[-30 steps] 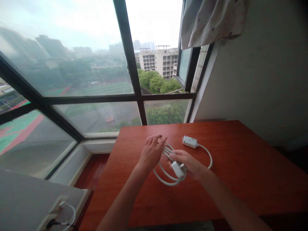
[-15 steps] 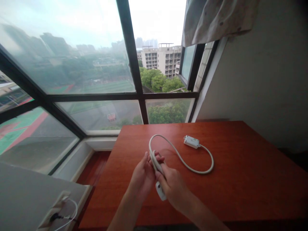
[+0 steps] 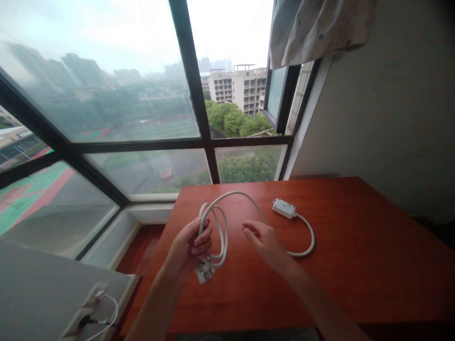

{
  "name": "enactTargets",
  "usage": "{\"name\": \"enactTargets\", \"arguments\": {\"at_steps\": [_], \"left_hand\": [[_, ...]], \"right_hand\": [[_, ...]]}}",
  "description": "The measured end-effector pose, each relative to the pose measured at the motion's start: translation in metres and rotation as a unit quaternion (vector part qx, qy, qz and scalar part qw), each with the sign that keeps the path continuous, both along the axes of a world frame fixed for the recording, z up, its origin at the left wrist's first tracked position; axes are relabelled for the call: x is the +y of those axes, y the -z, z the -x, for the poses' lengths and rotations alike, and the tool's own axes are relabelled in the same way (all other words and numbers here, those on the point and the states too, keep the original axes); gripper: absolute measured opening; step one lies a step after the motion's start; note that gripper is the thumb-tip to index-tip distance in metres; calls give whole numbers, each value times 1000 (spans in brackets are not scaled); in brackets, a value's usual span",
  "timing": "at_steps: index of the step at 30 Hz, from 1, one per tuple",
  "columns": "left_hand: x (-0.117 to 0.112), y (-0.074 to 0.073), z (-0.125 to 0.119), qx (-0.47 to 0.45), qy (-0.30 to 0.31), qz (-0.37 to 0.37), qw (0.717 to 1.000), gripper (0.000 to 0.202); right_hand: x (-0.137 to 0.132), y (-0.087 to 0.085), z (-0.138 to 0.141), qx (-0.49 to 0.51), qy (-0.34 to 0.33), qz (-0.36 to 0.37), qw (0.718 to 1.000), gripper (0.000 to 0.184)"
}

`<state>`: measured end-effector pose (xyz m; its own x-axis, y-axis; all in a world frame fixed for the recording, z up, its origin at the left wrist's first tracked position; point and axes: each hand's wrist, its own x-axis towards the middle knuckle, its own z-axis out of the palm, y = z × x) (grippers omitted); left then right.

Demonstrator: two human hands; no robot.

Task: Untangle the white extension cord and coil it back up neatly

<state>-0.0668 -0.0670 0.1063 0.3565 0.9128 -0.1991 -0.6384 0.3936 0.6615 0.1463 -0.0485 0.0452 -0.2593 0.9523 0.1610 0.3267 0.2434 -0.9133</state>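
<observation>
My left hand [image 3: 188,248] grips the looped part of a white power cable [image 3: 221,227] above the red-brown table [image 3: 355,246], with the white plug [image 3: 205,272] hanging just below its fingers. The cable arcs up and right, then runs down to a small white socket box [image 3: 283,208] lying on the table. My right hand [image 3: 265,241] hovers with fingers spread, just right of the loops and near the cable's long run, holding nothing.
A big dark-framed window [image 3: 199,118] fills the far side, with a curtain [image 3: 320,28] at the top right. A grey wall [image 3: 391,118] borders the table's right. A wall outlet with a plugged cable [image 3: 88,312] sits at bottom left.
The coils passed from my right hand to my left, which now holds them up to the left. My right hand let go and opened. The socket box stayed put.
</observation>
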Motion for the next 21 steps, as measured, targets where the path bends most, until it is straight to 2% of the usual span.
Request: {"name": "enactTargets", "arguments": {"at_steps": [2,4,6,8,12,15,18,21], "left_hand": [[0,6,3,-70,16,16,997,13],[0,18,2,-132,19,33,990,15],[0,35,-1,-169,5,53,984,17],[1,51,-3,-184,-16,73,980,18],[6,78,1,-168,-18,116,979,21],[8,90,6,-151,-29,129,980,22],[7,97,8,-112,-44,133,984,20],[4,101,10,-59,-68,146,985,18]], "right_hand": [[10,17,7,58,10,43,997,45],[16,32,16,134,-10,103,986,55],[19,44,21,192,-16,157,969,54],[20,52,22,199,11,176,964,49],[20,55,10,80,64,120,987,38],[20,53,6,-56,67,30,996,33],[20,54,11,-192,63,-29,979,25],[20,55,18,-318,54,-39,946,21]]}}
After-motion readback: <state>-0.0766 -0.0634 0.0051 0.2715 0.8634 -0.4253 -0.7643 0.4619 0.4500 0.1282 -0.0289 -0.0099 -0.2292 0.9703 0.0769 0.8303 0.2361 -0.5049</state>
